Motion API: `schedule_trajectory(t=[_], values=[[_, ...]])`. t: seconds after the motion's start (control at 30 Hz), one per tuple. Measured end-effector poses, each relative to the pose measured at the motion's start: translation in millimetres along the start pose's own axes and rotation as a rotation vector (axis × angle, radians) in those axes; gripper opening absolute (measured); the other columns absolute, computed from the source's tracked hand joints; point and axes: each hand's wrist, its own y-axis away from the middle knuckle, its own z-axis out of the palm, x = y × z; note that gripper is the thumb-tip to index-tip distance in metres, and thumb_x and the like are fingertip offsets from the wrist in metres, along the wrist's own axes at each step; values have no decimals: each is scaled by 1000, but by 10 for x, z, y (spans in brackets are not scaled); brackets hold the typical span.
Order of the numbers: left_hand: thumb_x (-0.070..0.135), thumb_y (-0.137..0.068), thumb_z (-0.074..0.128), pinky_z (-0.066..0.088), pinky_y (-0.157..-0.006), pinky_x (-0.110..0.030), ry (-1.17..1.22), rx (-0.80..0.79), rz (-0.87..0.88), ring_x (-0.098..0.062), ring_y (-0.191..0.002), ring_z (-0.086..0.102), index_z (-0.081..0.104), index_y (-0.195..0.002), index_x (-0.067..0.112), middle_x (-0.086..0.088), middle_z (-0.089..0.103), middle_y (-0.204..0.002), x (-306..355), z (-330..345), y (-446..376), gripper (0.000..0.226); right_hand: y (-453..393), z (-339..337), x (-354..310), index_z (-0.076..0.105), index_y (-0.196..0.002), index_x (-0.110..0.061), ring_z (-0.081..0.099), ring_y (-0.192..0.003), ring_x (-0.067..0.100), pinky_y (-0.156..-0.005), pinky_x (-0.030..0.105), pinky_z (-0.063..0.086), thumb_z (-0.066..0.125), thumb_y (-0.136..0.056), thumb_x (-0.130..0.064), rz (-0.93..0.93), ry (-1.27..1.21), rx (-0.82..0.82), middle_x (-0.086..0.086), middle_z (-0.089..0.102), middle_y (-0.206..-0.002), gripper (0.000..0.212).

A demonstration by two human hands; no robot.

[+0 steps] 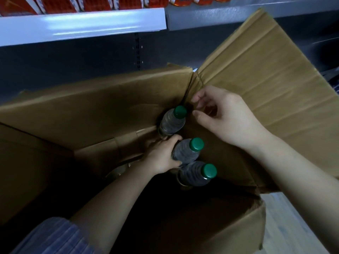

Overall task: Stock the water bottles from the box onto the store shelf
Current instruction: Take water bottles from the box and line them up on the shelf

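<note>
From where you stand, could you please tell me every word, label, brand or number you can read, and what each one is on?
None can be read as it stands.
Red packages on the upper shelf: white print, too blurred to read.
Amber bottles at the top: label strip too small to read.
Three green-capped water bottles in the cardboard box: no legible label; box flaps show no print.
</note>
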Motion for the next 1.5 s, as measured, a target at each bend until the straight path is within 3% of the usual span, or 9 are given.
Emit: schedule_trajectory(t=[0.3, 0.47, 0.63, 0.77, 0.93, 1.2, 1.5], values=[[20, -74, 76, 31, -103, -26, 85, -66, -25, -22, -132, 38, 21, -146, 18, -7, 40, -145, -29, 130, -165, 91, -40, 51, 40, 60, -98, -15, 56, -80, 15, -74, 28, 44, 64, -77, -16, -20, 9, 0, 1, 60, -86, 21], [16, -70, 78, 34, -100, -25, 181, 10, -30, -21, -128, 43, 26, -145, 15, -8, 46, -139, -62, 148, -120, 91, -34, 43, 11, 60, -99, -15, 55, -79, 14, -72, 25, 44, 65, -78, -15, -31, 8, -6, 1, 60, -86, 22], [13, -65, 81, 44, -100, -37, 263, 110, -2, -20, -119, 54, 41, -134, 17, -4, 57, -127, -138, 137, 20, 80, -21, 8, -78, 60, -100, -15, 55, -82, 14, -73, 26, 45, 65, -78, -13, -16, -9, -20, 2, 61, -88, 23], [12, -62, 83, 46, -96, -29, 338, 171, 30, -12, -112, 57, 46, -125, 21, 3, 61, -119, -135, 74, 178, 73, 1, -43, -164, 60, -100, -15, 53, -81, 14, -70, 24, 43, 65, -78, -12, -14, -19, -29, 2, 60, -87, 22], [5, -62, 81, 41, -84, -4, 384, 236, 51, 5, -100, 54, 49, -121, 16, 12, 59, -107, -1, -93, 456, 68, 36, -162, -335, 60, -98, -15, 52, -76, 15, -68, 25, 42, 65, -77, -11, -9, -28, -33, 1, 60, -85, 21], [13, -60, 82, 50, -94, -38, 329, 271, -2, -13, -108, 59, 46, -116, 32, 11, 59, -108, 292, -455, 1055, 69, 68, -538, -787, 60, -96, -15, 48, -72, 12, -68, 22, 40, 65, -77, -10, -3, -88, -40, 3, 61, -84, 21], [19, -58, 83, 48, -94, -33, 361, 430, -37, -8, -105, 57, 45, -106, 40, 10, 60, -112, 761, -1015, 1688, 65, 58, -1125, -1388, 58, -99, -14, 52, -69, 15, -60, 21, 37, 63, -79, -11, -77, -73, -73, -1, 58, -83, 21]])
